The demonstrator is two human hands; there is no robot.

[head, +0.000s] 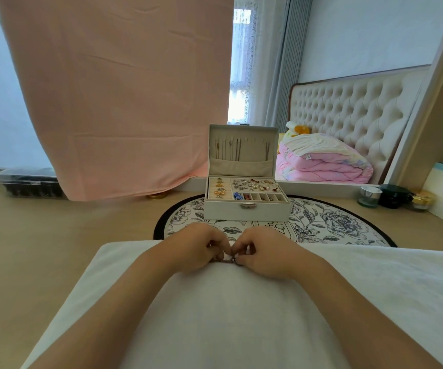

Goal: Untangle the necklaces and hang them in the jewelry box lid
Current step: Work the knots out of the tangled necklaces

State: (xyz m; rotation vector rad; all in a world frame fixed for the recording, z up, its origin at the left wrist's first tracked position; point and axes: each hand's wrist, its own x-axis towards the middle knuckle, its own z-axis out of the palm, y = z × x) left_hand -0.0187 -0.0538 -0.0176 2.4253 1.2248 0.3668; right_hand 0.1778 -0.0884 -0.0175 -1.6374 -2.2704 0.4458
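I have both hands low over the white towel (228, 302), which lies on the counter (28, 249), I judge, so that fine chain shows against a plain pale surface and does not slide. My left hand (196, 246) and right hand (265, 251) meet knuckle to knuckle at the towel's far edge, fingertips turned inward toward one small spot. Between them sits a dark little knot of necklace chain (232, 259), resting on the towel; it is too small for me to tell how many strands are in it.

The left grip is pinched together, thumb against forefinger, on the left end of that knot. The right grip is pinched the same way on the right end, the other fingers curled under. Both are closed on the chain and neither shows any gap. Holding it from two sides like this reads to me as picking the tangle apart, not lifting it.

The jewelry box (247, 209) stands just beyond the hands on a round floral mat (335, 225), placed square to me so the reach is short. Its lid (243, 150) is propped upright, and several thin necklaces (231, 149) already hang along the top row inside it, their tails dropping into the pocket below. To my eye there are free places between them for the next one.
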